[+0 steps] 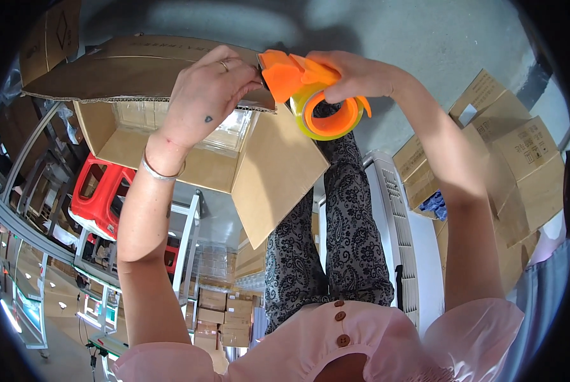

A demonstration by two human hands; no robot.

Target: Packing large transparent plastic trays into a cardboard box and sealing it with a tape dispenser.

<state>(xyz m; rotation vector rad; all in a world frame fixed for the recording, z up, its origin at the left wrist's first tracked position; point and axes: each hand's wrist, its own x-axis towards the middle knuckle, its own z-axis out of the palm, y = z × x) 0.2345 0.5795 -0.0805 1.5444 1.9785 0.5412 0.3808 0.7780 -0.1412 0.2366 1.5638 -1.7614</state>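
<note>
My right hand (361, 73) grips an orange tape dispenser (285, 79) that carries a yellow-green roll of tape (326, 132). The dispenser's front end is beside the edge of a long cardboard flap. My left hand (210, 92) is closed in a pinch close to that end, above the flap; what its fingertips hold, if anything, is too small to make out. Below my left hand stands an open cardboard box (212, 167), with one flap (278, 172) spread toward my legs. Clear, shiny wrapping (229, 132) shows inside it, partly hidden by my left hand.
Several opened cartons (501, 146) lie at the right, with a blue crumpled item (434, 205) among them. A white slatted unit (399, 229) is beside my legs. At the left are a red-and-white object (100, 197) and metal frames (188, 235). Stacked boxes (224, 312) appear lower down.
</note>
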